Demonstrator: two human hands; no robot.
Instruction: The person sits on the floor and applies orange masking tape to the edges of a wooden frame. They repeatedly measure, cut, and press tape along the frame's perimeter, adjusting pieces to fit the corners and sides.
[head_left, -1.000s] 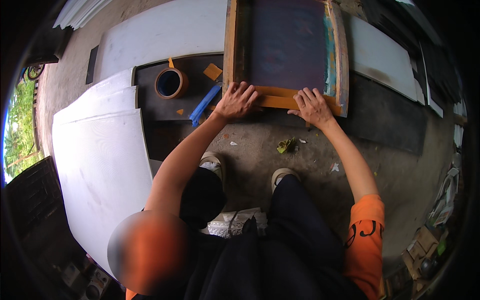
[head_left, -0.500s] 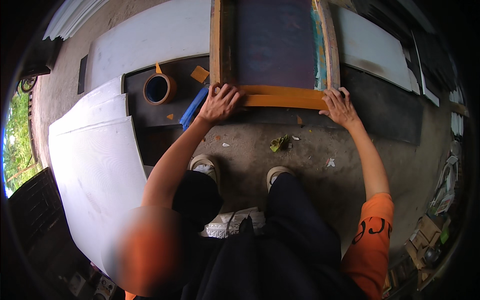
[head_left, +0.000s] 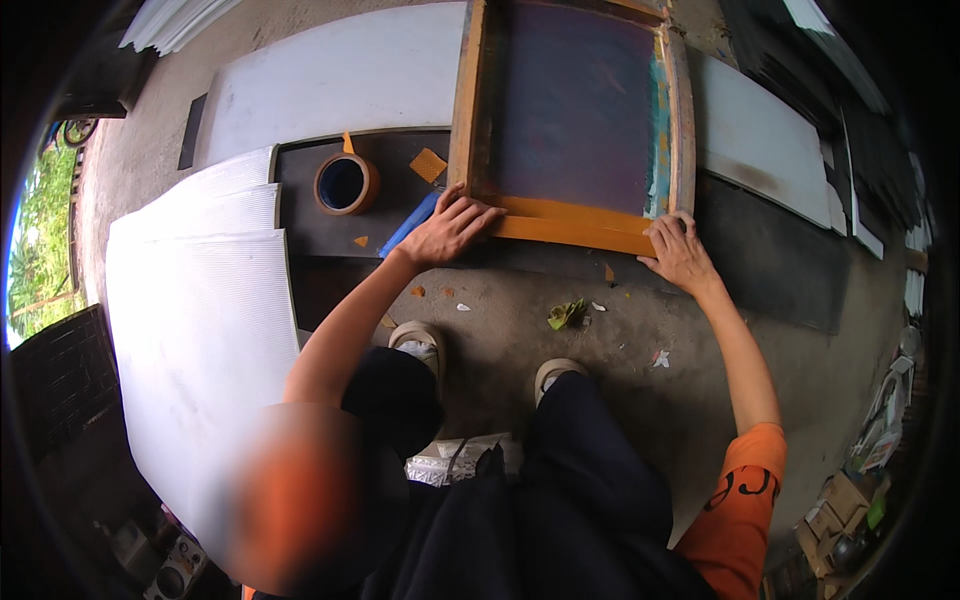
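A wooden-framed printing screen with dark purplish mesh lies in front of me. Across its near edge runs a strip of brown tape, stretched between my two hands. My left hand is at the frame's near left corner, its curled fingers closed on one end of the tape. At the near right corner, my right hand grips the other end, fingers bent over it and thumb underneath. Beside my left hand lies a flat blue piece. The fingertips partly hide the tape ends.
A roll of brown tape stands on the dark board at left, near a textured orange scrap. White corrugated sheets lie further left. White panels flank the screen. A crumpled leaf and scraps litter the floor.
The view has shifted, so the screen, boards and roll appear lower and further right. Both hands stay at the screen's near corners with the tape between them.
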